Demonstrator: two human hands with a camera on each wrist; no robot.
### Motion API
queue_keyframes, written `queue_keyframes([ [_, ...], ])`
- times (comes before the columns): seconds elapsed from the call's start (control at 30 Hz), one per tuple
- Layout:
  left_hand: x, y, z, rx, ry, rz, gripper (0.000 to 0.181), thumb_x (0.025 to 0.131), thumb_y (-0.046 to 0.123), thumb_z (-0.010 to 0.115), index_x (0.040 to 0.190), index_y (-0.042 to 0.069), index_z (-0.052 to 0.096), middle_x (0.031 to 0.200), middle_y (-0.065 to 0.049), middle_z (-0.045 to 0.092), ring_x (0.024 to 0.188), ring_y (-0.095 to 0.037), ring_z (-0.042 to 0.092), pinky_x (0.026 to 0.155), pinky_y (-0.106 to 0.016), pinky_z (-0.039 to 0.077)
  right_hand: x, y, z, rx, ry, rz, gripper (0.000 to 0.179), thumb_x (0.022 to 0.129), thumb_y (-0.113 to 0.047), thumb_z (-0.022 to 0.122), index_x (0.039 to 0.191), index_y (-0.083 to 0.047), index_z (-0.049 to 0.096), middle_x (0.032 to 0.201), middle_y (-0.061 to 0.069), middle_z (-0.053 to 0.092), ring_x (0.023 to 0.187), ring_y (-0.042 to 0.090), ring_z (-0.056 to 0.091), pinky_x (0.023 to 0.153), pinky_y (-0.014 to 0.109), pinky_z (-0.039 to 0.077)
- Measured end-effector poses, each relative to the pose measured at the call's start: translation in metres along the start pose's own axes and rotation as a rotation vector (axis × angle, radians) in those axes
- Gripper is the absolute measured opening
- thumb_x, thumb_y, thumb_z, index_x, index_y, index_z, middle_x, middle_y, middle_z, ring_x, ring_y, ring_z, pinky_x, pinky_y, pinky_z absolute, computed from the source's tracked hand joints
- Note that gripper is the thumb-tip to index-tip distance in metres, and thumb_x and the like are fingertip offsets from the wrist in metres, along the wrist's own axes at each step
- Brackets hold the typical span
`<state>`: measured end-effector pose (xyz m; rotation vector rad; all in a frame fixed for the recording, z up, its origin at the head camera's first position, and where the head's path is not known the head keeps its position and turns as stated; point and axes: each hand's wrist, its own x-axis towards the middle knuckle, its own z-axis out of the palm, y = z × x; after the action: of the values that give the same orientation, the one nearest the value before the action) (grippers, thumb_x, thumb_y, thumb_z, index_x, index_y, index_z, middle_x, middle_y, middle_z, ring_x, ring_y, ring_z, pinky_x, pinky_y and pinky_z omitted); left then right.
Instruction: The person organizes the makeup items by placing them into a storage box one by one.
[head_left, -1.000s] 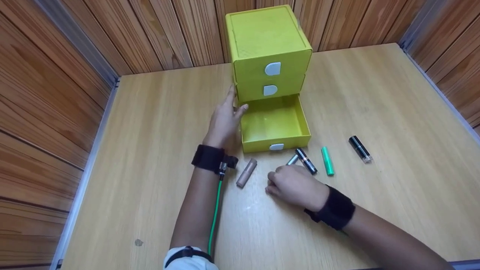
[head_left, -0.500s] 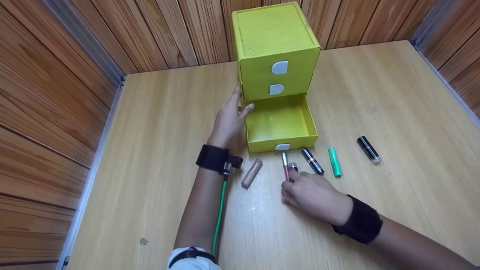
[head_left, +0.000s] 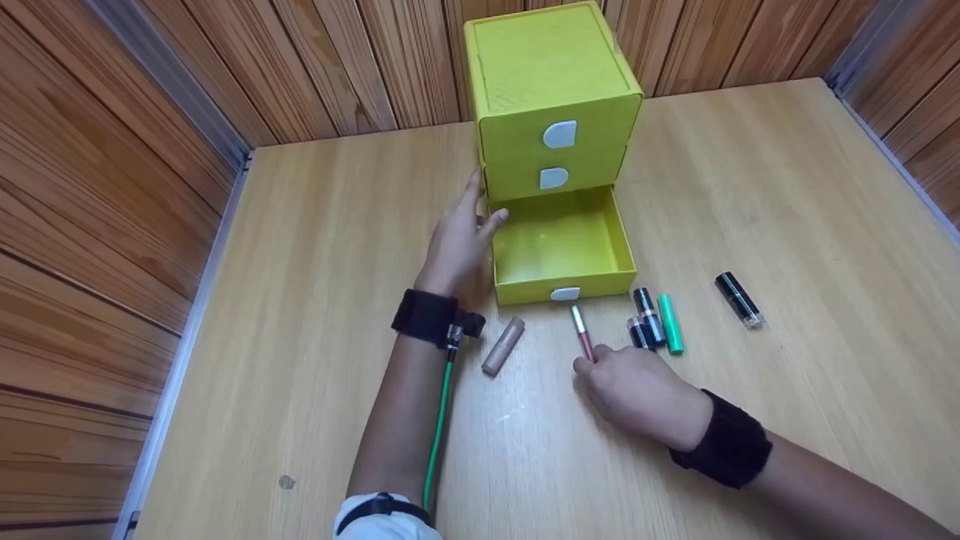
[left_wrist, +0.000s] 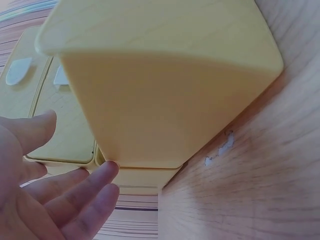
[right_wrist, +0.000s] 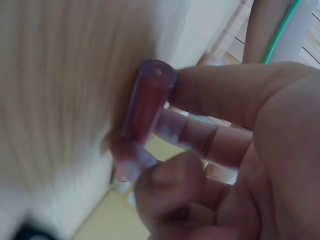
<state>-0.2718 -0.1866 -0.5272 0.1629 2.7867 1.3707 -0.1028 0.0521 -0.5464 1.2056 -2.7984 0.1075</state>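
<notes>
My right hand [head_left: 641, 390] pinches a lip gloss tube [head_left: 582, 332] with a silver cap and pink-red body, low at the table in front of the drawer. In the right wrist view the clear end of the lip gloss tube [right_wrist: 147, 100] shows among the fingers. My left hand [head_left: 457, 247], its fingers extended, is at the left side of a yellow-green drawer unit [head_left: 555, 67]. The left wrist view has the left hand's fingertips [left_wrist: 107, 172] by the unit's lower edge. The bottom drawer [head_left: 555, 244] is pulled out with nothing in it; the upper two are closed.
Right of the gloss lie two black tubes [head_left: 649, 319] side by side and a green tube [head_left: 671, 324]. Another black tube [head_left: 738, 300] with a clear end lies farther right. A taupe tube [head_left: 503, 347] lies left, near the left wrist strap. Wood-panelled walls enclose the table.
The short black tube beside the gloss has shifted right against the longer black one, which has turned and moved toward the green tube. The gloss has tilted in my right hand. My left hand stays put.
</notes>
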Motion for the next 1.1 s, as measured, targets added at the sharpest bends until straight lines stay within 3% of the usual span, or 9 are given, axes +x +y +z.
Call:
queue_keyframes([
  [0.3,-0.001,-0.004,0.000,0.053,0.021,0.038,0.079,0.097,0.040,0.058,0.158,0.026,0.010,0.149,-0.007,0.043,0.089,-0.011,0.061,0.068,-0.027,0.049,0.000,0.008,-0.005,0.158,0.017,0.075,0.013,0.080,-0.008,0.070,0.088,-0.006,0.059,0.061,-0.001,0.050,0.044,0.011,0.040,0.037,0.028,0.031],
  [0.47,-0.001,-0.003,0.000,0.039,0.015,0.035,0.078,0.097,0.040,0.057,0.158,0.028,0.008,0.150,-0.006,0.042,0.076,-0.011,0.060,0.061,-0.027,0.049,0.002,0.018,-0.025,0.224,0.095,0.045,0.019,0.077,-0.005,0.070,0.089,-0.009,0.056,0.065,-0.006,0.048,0.047,0.007,0.037,0.040,0.022,0.032],
  [0.57,0.000,-0.002,0.000,0.048,0.014,0.046,0.076,0.098,0.040,0.055,0.157,0.028,0.009,0.150,-0.007,0.041,0.065,-0.015,0.057,0.066,-0.028,0.049,0.005,0.023,-0.037,0.250,0.151,0.036,0.021,0.077,-0.005,0.070,0.094,-0.009,0.058,0.065,-0.007,0.050,0.047,0.005,0.035,0.040,0.020,0.031],
  [0.63,0.001,-0.003,0.000,0.047,0.016,0.059,0.073,0.100,0.037,0.054,0.157,0.027,0.010,0.150,-0.008,0.040,0.067,-0.018,0.057,0.074,-0.028,0.050,0.010,0.027,-0.043,0.268,0.188,0.029,0.022,0.078,-0.004,0.070,0.098,-0.007,0.061,0.068,-0.005,0.056,0.047,0.004,0.034,0.040,0.019,0.031],
  [0.77,0.002,-0.005,-0.001,0.050,0.026,0.088,0.064,0.103,0.033,0.047,0.157,0.025,0.014,0.151,-0.008,0.038,0.112,-0.021,0.059,0.101,-0.029,0.041,0.024,0.035,-0.052,0.279,0.267,0.004,0.023,0.079,-0.002,0.069,0.101,-0.006,0.064,0.075,-0.002,0.064,0.049,0.004,0.039,0.040,0.018,0.035],
  [0.83,0.003,-0.006,-0.001,0.048,0.032,0.099,0.061,0.104,0.031,0.045,0.157,0.024,0.015,0.151,-0.009,0.038,0.119,-0.023,0.056,0.103,-0.029,0.039,0.032,0.040,-0.055,0.283,0.281,0.011,0.024,0.081,-0.003,0.068,0.105,-0.006,0.065,0.078,-0.002,0.066,0.051,0.005,0.044,0.041,0.019,0.037],
  [0.87,0.003,-0.007,-0.001,0.053,0.038,0.106,0.060,0.104,0.030,0.044,0.157,0.023,0.015,0.150,-0.010,0.038,0.125,-0.022,0.051,0.106,-0.029,0.036,0.037,0.042,-0.056,0.287,0.278,0.021,0.025,0.082,-0.003,0.068,0.106,-0.006,0.065,0.079,-0.001,0.066,0.052,0.005,0.046,0.041,0.019,0.038],
  [1.0,0.003,-0.008,-0.001,0.040,0.032,0.107,0.060,0.105,0.029,0.043,0.157,0.025,0.014,0.148,-0.013,0.041,0.085,-0.024,0.061,0.091,-0.027,0.047,0.055,0.048,-0.058,0.344,0.193,0.108,0.029,0.086,-0.007,0.067,0.114,-0.006,0.064,0.080,0.000,0.067,0.052,0.007,0.047,0.042,0.023,0.040],
  [1.1,0.002,-0.007,-0.001,0.050,0.027,0.104,0.060,0.105,0.030,0.043,0.157,0.025,0.013,0.147,-0.013,0.042,0.093,-0.024,0.063,0.095,-0.027,0.045,0.069,0.052,-0.058,0.410,0.099,0.190,0.034,0.088,-0.010,0.066,0.121,-0.005,0.062,0.082,0.001,0.068,0.051,0.009,0.046,0.043,0.027,0.041],
])
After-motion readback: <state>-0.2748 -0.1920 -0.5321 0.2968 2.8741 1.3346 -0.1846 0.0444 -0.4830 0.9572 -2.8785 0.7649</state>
